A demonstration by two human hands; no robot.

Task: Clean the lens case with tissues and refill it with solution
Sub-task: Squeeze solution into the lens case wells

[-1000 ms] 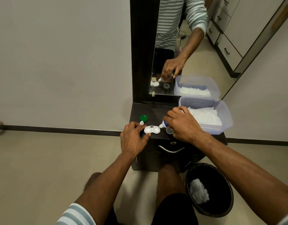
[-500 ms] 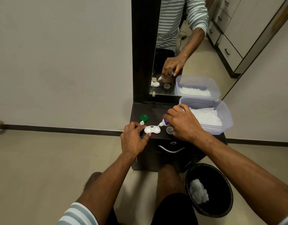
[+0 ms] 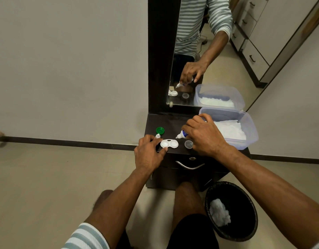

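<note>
The white lens case [image 3: 169, 143] lies open on the dark cabinet top [image 3: 171, 124], both wells uncovered. My left hand [image 3: 148, 154] holds its left end between thumb and fingers. My right hand [image 3: 203, 136] grips the small solution bottle [image 3: 182, 134], tilted with its white nozzle pointing down-left just above the case's right well. A green cap [image 3: 160, 130] and a small white bottle cap [image 3: 157, 135] lie behind the case. A clear grey cap [image 3: 188, 144] lies to its right.
A clear plastic tub of white tissues [image 3: 248, 130] stands at the cabinet's right. A black bin [image 3: 245, 203] with a crumpled tissue [image 3: 219, 214] sits on the floor at the lower right. A mirror [image 3: 189, 51] rises behind the cabinet. My knee [image 3: 186, 191] is below the drawer handle [image 3: 190, 166].
My right hand has lifted and tilted the bottle a little, bringing its nozzle nearer the case's right well. The left hand stays on the case.
</note>
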